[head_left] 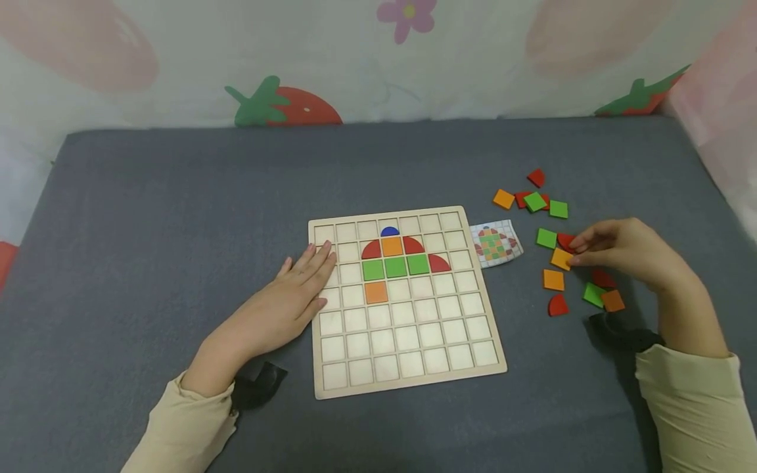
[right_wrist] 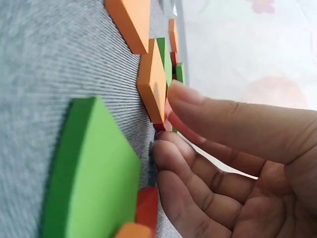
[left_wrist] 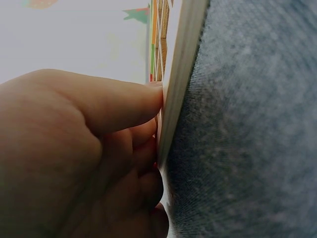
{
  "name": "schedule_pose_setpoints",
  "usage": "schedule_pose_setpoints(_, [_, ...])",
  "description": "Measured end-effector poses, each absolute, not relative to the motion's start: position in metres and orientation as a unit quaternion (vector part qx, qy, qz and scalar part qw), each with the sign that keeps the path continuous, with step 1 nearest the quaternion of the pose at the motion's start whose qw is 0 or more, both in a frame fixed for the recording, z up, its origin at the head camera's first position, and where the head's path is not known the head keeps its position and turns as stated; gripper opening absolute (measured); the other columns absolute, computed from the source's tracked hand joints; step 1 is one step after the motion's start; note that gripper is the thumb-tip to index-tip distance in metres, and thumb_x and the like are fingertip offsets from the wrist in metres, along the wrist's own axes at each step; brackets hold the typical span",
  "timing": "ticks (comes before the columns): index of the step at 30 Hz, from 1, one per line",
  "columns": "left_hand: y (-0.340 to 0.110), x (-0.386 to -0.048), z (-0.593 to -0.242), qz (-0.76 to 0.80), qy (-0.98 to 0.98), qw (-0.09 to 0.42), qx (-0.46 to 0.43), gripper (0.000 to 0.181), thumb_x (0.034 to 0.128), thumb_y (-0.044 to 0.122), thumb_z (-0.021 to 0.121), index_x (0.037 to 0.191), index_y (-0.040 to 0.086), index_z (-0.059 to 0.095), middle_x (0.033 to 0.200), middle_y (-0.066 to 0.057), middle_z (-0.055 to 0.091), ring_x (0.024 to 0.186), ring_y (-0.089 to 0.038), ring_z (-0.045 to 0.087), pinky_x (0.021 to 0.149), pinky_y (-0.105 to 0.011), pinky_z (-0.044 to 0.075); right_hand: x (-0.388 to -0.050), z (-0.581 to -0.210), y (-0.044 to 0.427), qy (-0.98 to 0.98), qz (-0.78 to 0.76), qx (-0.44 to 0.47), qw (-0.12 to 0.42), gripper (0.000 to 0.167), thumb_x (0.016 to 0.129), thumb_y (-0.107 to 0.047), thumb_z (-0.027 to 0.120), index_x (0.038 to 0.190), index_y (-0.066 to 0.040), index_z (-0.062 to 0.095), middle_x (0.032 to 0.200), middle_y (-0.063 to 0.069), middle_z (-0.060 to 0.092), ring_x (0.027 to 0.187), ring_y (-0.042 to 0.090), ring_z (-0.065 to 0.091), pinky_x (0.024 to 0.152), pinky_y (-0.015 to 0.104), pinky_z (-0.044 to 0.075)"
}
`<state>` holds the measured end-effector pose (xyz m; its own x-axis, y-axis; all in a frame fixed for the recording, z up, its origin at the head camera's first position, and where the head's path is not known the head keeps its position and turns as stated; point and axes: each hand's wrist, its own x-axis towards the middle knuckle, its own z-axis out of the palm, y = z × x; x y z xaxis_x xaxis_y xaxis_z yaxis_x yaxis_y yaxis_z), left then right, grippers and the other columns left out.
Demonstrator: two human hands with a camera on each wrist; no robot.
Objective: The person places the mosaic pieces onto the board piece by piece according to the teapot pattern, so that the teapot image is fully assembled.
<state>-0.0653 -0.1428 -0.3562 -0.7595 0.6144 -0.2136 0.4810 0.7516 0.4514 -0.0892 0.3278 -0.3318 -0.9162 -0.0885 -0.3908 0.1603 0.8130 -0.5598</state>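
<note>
My left hand [head_left: 294, 289] rests on the left edge of the wooden grid board [head_left: 408, 387], fingers stretched over its outer cells; the left wrist view shows the thumb [left_wrist: 133, 101] at the board's side. Set in the grid are a blue half-round piece [head_left: 389, 232], two orange squares, three green squares and three red quarter-rounds. My right hand [head_left: 635, 256] hovers low over loose tiles at the right. Its thumb tip is by an orange square tile [right_wrist: 152, 82], the other fingertips by a red piece [head_left: 566, 242]. That tile lies on the cloth; nothing appears lifted.
A patterned card [head_left: 499, 243] sticks out from under the board's right edge. Around the right hand lie several loose tiles, among them a green square [head_left: 594, 294] and a red quarter-round [head_left: 558, 305]. Grey cloth [head_left: 177, 197] covers the table; a strawberry-print curtain [head_left: 473, 59] hangs behind.
</note>
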Motion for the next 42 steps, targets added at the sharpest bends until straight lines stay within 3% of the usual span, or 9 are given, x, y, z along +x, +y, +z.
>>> schedule_pose_setpoints(17, [-0.144,-0.065,-0.357,0.191,0.918,0.178,0.299,0.061,0.0982,0.015,0.048,0.149,0.0,0.018,0.157,-0.013,0.008,0.143,-0.029,0.004,0.112,-0.053,0.01,-0.091,-0.338,0.318,0.924,-0.322,-0.021,0.207,0.025,0.081,-0.01,0.074,0.098,0.005,0.063,0.084,0.007,0.066,0.07,0.007,0.061,0.061,0.023,0.05])
schedule_pose_setpoints(25, [-0.144,-0.065,-0.356,0.192,0.917,0.174,0.302,0.061,0.0986,0.015,0.047,0.15,0.001,0.018,0.157,-0.013,0.008,0.143,-0.029,0.005,0.112,-0.053,0.011,-0.091,-0.337,0.317,0.93,-0.311,-0.039,0.193,0.025,0.079,-0.012,0.076,0.094,0.002,0.061,0.083,0.007,0.065,0.07,0.008,0.058,0.061,0.023,0.048])
schedule_pose_setpoints(42, [-0.145,-0.066,-0.359,0.2,0.914,0.177,0.306,0.06,0.0987,0.015,0.047,0.15,0.001,0.018,0.157,-0.013,0.007,0.143,-0.029,0.003,0.112,-0.053,0.01,-0.088,-0.338,0.318,0.926,-0.32,-0.046,0.195,0.018,0.082,-0.006,0.072,0.096,0.003,0.064,0.085,0.008,0.066,0.071,0.01,0.06,0.063,0.023,0.05])
